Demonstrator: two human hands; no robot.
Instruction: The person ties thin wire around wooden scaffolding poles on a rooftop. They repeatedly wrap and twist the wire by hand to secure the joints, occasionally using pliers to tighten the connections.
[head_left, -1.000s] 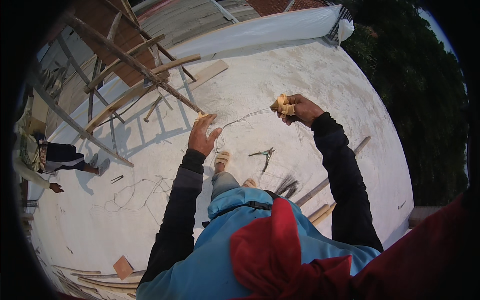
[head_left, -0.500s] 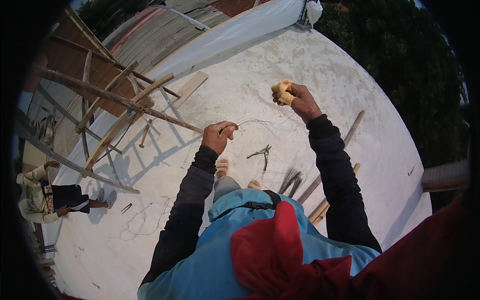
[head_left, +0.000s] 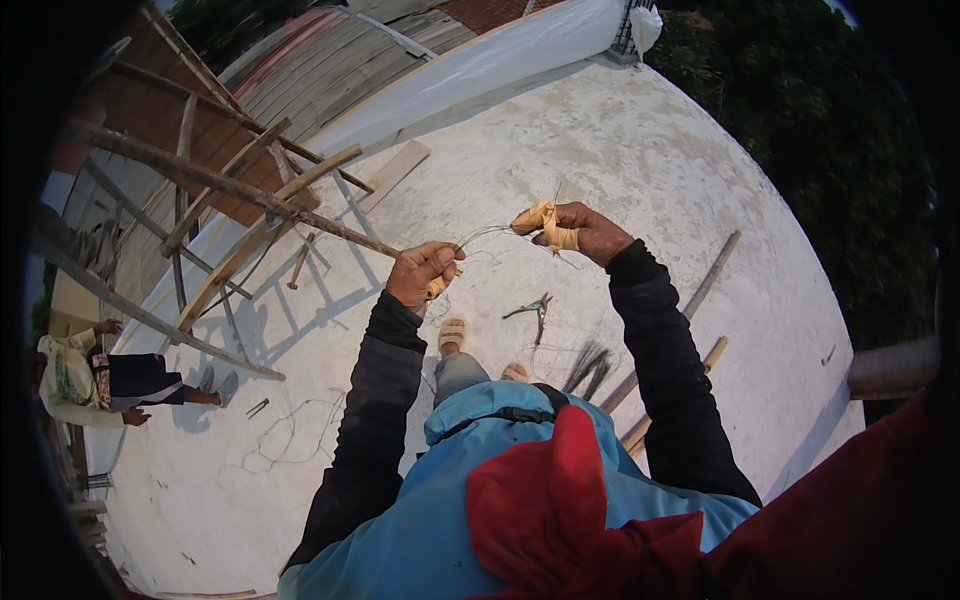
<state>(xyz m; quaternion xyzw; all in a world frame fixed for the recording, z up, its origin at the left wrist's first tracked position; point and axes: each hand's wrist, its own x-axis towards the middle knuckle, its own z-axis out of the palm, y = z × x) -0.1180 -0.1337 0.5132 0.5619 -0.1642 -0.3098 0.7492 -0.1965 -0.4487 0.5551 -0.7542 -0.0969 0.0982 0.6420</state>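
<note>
Thin dark wire (head_left: 487, 231) runs in loose curved strands between my two hands, held up over the pale floor. My left hand (head_left: 424, 277) is closed on one end of it, thumb pressed against the fingers, with a bit of tan wrapping showing below. My right hand (head_left: 574, 231), its fingers bound in tan tape or cloth, pinches the other end; loose wire tips stick out above and below it. On the floor beyond my feet lie pliers (head_left: 540, 308) with dark and greenish handles. Beside my right foot is a bundle of cut dark wires (head_left: 588, 368).
A rough wooden pole frame (head_left: 250, 205) stands at left, near a person (head_left: 130, 382) in dark clothes. Timber lengths (head_left: 712, 275) lie at right, a board (head_left: 398, 172) ahead. Tangled wire (head_left: 290, 440) is on the floor at left. White sheeting (head_left: 470, 75) lines the far edge.
My right hand has come down and left, closer to my left hand, and now grips the wire strands. The left hand has shifted slightly left.
</note>
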